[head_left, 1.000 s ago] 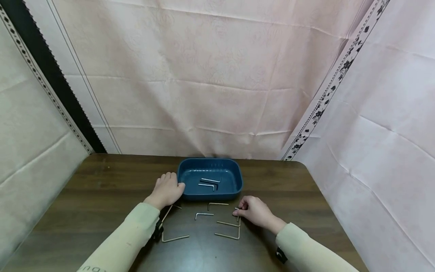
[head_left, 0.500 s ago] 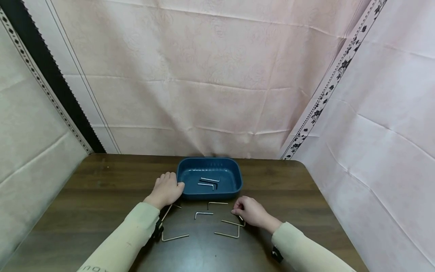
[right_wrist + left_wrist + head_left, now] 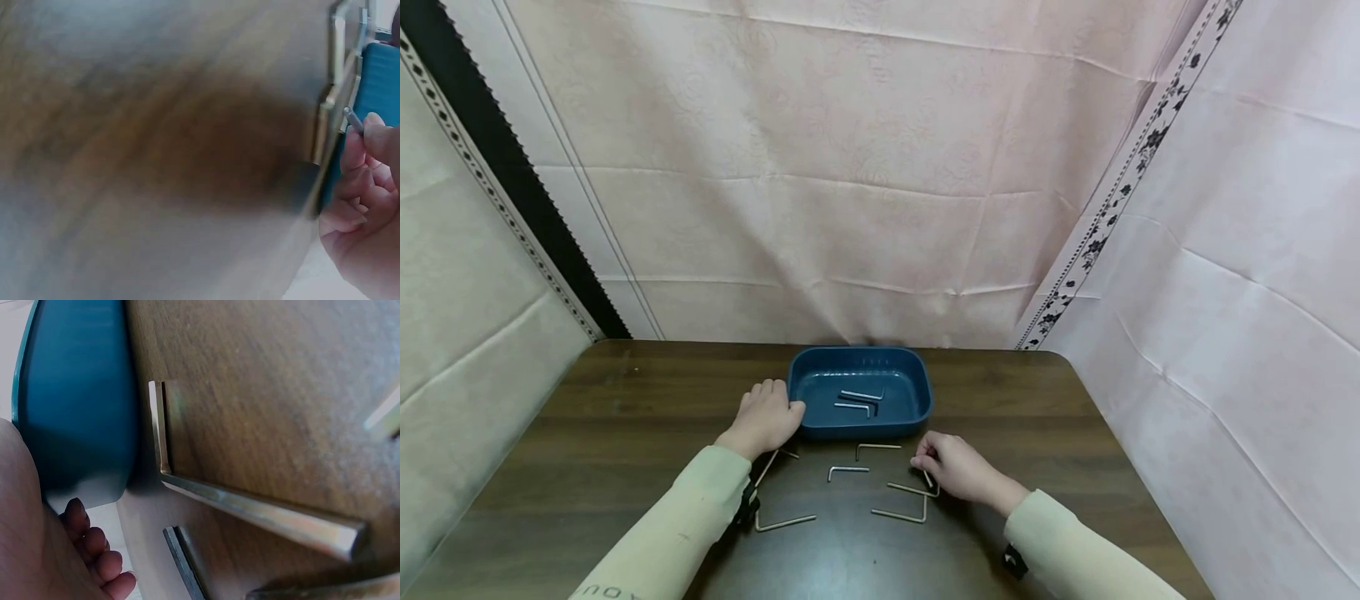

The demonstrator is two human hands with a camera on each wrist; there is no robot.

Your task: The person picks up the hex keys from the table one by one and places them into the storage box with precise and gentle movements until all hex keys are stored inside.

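Right hand [image 3: 958,468]: is pinching a thin silver metal rod [image 3: 354,121], long axis unclear
Blue rectangular tray [image 3: 861,433]: is lying ahead-left of those fingers, toward the wooden tabletop's [image 3: 662,400] far edge
Left hand [image 3: 767,419]: is gripping its left rim, farther from the rod

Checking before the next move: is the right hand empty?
No, the right hand pinches a metal rod, and the rod's tip shows plainly.

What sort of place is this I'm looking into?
Probably a makeshift booth for tabletop work: a wood-grain table with patterned cloth hung behind and at both sides, and a blue tray and L-shaped hex keys on it.
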